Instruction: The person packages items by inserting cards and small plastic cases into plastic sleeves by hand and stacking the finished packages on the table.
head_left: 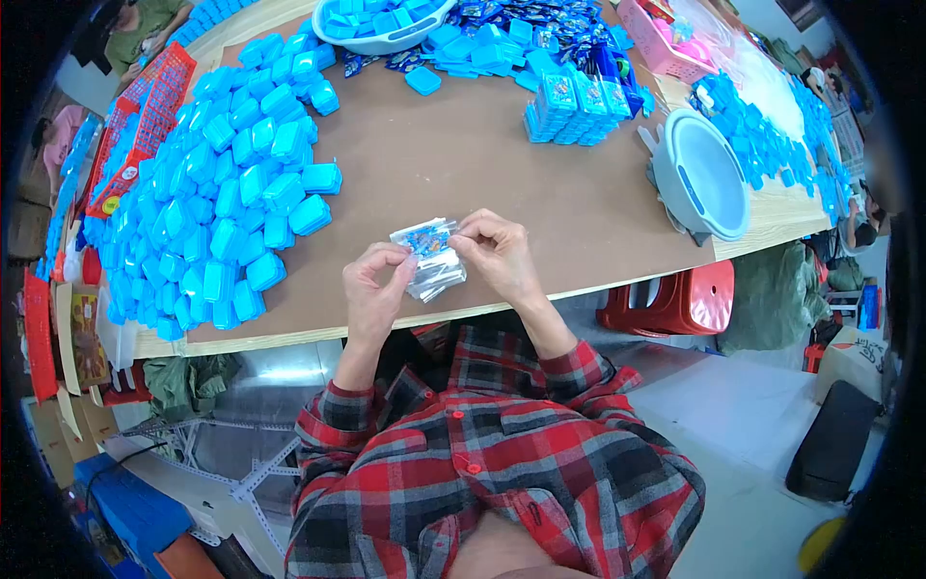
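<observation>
Near the table's front edge, my left hand pinches the left side of a small printed packet with blue pictures. My right hand has its thumb and forefinger closed at the packet's right edge. Just under the packet lies a small stack of silvery packets, close to both hands. A large heap of blue plastic boxes spreads to the left of my hands. Stacked boxes with printed fronts stand beyond them, toward the back right.
A blue basin sits at the right table edge. At the back are a tub of blue boxes, blue wrappers and a pink basket. Red baskets stand left; a red stool is below the table. Other people are at the edges.
</observation>
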Demonstrator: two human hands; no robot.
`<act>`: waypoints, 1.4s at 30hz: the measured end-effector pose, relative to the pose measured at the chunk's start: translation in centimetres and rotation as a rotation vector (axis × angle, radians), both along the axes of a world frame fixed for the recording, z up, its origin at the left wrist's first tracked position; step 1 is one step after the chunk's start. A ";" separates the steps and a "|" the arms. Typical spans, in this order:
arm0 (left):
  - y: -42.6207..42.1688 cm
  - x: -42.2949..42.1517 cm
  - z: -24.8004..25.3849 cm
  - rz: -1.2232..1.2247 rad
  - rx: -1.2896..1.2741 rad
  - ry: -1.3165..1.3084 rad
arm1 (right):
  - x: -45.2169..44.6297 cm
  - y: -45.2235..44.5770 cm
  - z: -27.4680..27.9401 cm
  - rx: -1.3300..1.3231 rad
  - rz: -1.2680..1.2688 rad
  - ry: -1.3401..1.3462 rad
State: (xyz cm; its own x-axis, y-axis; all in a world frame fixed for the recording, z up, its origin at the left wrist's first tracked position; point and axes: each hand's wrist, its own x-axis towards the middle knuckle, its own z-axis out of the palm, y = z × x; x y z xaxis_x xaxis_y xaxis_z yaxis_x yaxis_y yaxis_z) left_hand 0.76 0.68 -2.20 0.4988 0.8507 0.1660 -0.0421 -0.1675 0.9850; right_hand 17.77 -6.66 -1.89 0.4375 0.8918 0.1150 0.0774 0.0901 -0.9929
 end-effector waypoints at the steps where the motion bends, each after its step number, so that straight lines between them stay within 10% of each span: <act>1: 0.0 -0.1 -0.1 0.001 -0.017 0.005 | 0.0 0.0 0.0 0.009 -0.022 -0.013; 9: 0.9 -0.1 -0.1 0.273 0.493 0.279 | 0.0 -0.2 0.8 -0.016 0.089 0.047; 14: 0.7 0.0 -1.1 0.318 0.448 0.209 | -1.0 -0.3 1.0 -0.114 0.156 0.521; 22: 1.5 -2.7 -0.3 0.159 0.266 0.170 | -0.4 -0.4 -0.7 0.015 0.323 0.575; 29: 9.3 -16.2 -1.1 1.305 0.554 0.542 | 0.5 -0.2 -0.7 0.106 0.303 0.577; 42: 8.4 -17.4 -2.1 1.033 0.305 0.517 | -0.4 0.3 0.4 0.090 0.214 0.746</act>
